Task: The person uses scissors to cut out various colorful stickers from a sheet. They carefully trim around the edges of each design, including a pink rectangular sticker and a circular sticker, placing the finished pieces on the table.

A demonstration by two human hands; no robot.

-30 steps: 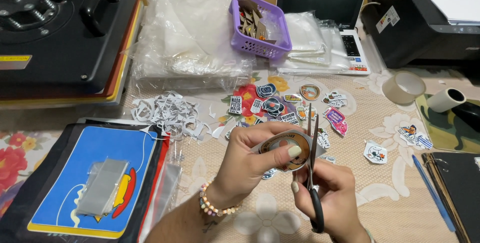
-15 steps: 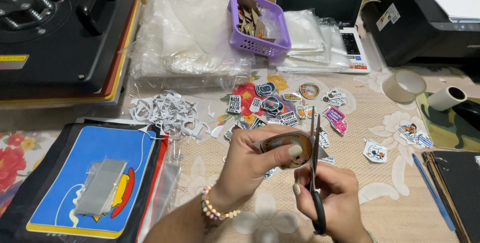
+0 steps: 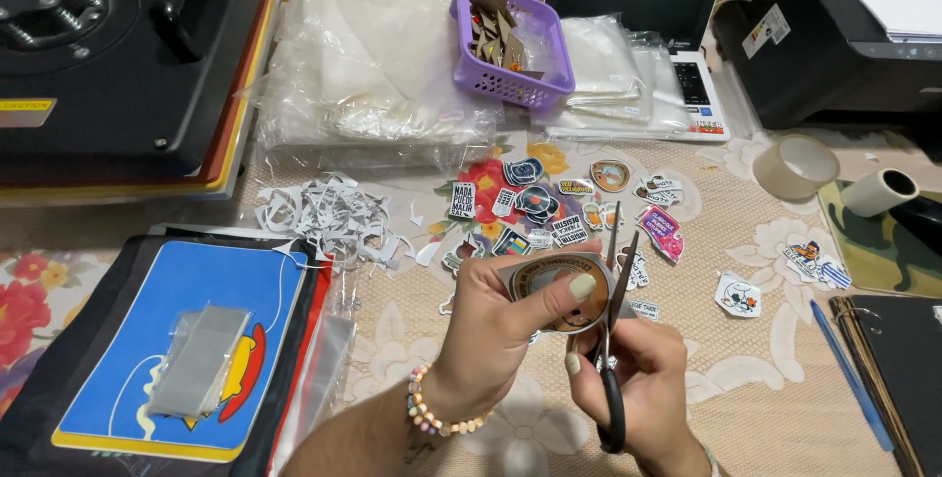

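Observation:
My left hand point(image 3: 496, 325) pinches a round sticker cut-out point(image 3: 561, 288) with an orange-brown centre, thumb on top of it. My right hand point(image 3: 638, 389) grips black-handled scissors point(image 3: 613, 340), blades pointing up and slightly apart at the sticker's right edge. Several finished cut stickers point(image 3: 549, 207) lie on the floral tablecloth just beyond my hands. A heap of white paper trimmings point(image 3: 329, 214) sits to the left of them.
A black heat press point(image 3: 118, 55) stands at back left, clear plastic bags point(image 3: 373, 55) beside it. A purple basket point(image 3: 510, 40), a laptop point(image 3: 638, 6), a black printer point(image 3: 844, 35), tape rolls point(image 3: 795, 165), a blue pencil point(image 3: 852, 374) and a blue printed sheet point(image 3: 186, 340) surround the work spot.
The sticker has turned slightly in my left hand and the scissor blades have shifted a little along its edge. Both hands stay in the same place.

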